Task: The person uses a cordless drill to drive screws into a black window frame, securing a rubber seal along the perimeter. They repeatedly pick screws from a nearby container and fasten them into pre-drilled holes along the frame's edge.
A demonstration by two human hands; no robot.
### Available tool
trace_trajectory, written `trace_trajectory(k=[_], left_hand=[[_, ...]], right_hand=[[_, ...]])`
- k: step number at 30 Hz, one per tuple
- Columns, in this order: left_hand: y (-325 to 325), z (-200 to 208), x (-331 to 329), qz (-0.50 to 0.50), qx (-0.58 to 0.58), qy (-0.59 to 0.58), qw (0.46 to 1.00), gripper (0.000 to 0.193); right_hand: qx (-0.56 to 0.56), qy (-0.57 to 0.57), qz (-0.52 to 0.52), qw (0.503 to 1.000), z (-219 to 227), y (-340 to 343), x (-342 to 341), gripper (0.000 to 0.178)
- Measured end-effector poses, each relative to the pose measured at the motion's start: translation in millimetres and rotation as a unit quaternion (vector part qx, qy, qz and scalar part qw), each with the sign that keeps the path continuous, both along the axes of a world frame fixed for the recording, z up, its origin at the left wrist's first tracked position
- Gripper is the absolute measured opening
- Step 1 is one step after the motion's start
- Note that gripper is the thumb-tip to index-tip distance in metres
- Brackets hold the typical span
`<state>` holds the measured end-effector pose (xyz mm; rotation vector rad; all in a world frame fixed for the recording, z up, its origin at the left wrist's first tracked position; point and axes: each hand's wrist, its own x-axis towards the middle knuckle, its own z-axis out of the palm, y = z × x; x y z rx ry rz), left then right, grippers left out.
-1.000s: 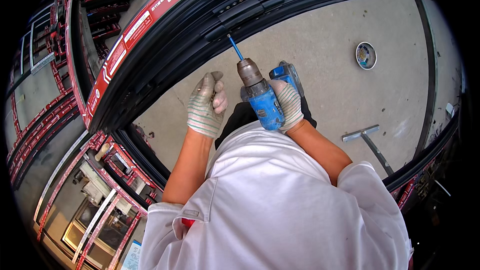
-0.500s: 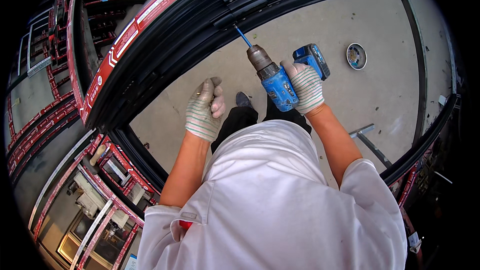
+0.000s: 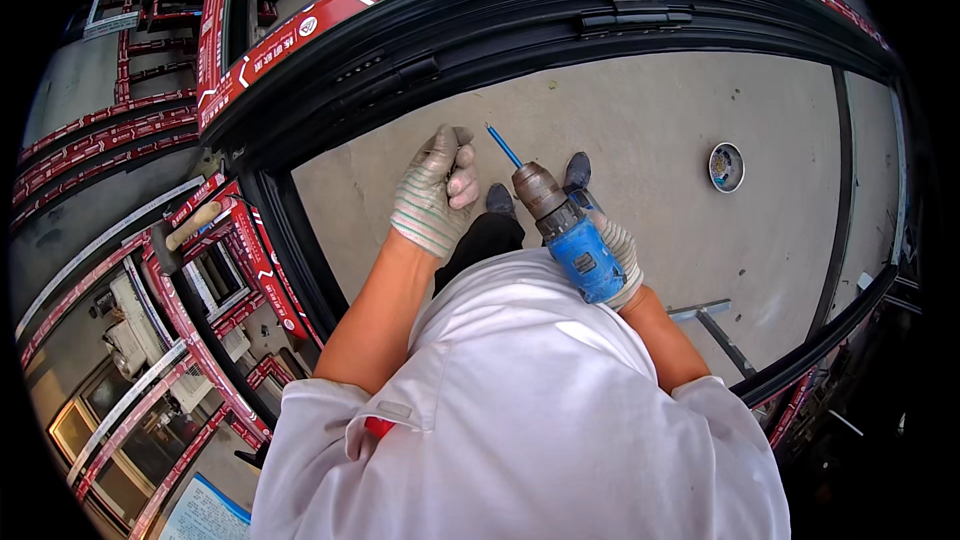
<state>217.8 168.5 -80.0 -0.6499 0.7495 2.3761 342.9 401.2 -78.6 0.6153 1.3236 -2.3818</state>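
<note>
My right hand point(image 3: 622, 252), in a striped work glove, grips a blue cordless drill point(image 3: 588, 258). Its long blue bit point(image 3: 506, 148) points up and left, its tip just right of my left fingertips and apart from the frame. My gloved left hand point(image 3: 438, 183) is closed, thumb and fingers drawn together; what lies in them, if anything, is hidden. Beyond both hands curves a black door or window frame point(image 3: 510, 58) with red protective tape along its outer side. A black hinge point(image 3: 638, 18) sits on its far side, and another hinge-like fitting point(image 3: 400, 75) is further left.
A round metal bowl point(image 3: 726, 168) with small parts stands on the concrete floor to the right. A metal bar piece point(image 3: 720, 332) lies nearer. At left are several red-taped frames point(image 3: 110, 145), a hammer point(image 3: 185, 235) with a wooden handle, and a blue-edged paper point(image 3: 205, 512).
The drill has drawn back from the hinge toward my body, its bit coming off the frame. My left hand is closer to the bit's tip. The whole view has shifted leftward.
</note>
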Motion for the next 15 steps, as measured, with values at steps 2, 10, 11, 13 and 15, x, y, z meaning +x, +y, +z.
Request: trace_trajectory(k=[2, 10, 11, 13, 15], left_hand=[[-13, 2, 3, 0.005, 0.004, 0.011, 1.0, 0.03], [-27, 6, 11, 0.088, -0.005, 0.023, 0.996, 0.031], [-26, 7, 11, 0.097, -0.013, 0.02, 0.995, 0.031], [-25, 10, 13, 0.112, -0.023, 0.019, 0.993, 0.031], [-23, 14, 14, 0.121, -0.026, 0.023, 0.992, 0.031]], right_hand=[[0.483, 0.261, 0.183, 0.815, 10, -9, -6, 0.023], [0.309, 0.193, 0.266, 0.892, -15, -9, -22, 0.029], [0.31, 0.209, 0.269, 0.887, -12, -7, -24, 0.027], [0.322, 0.247, 0.278, 0.871, -5, -5, -31, 0.025], [0.342, 0.29, 0.288, 0.846, -3, -3, -39, 0.026]])
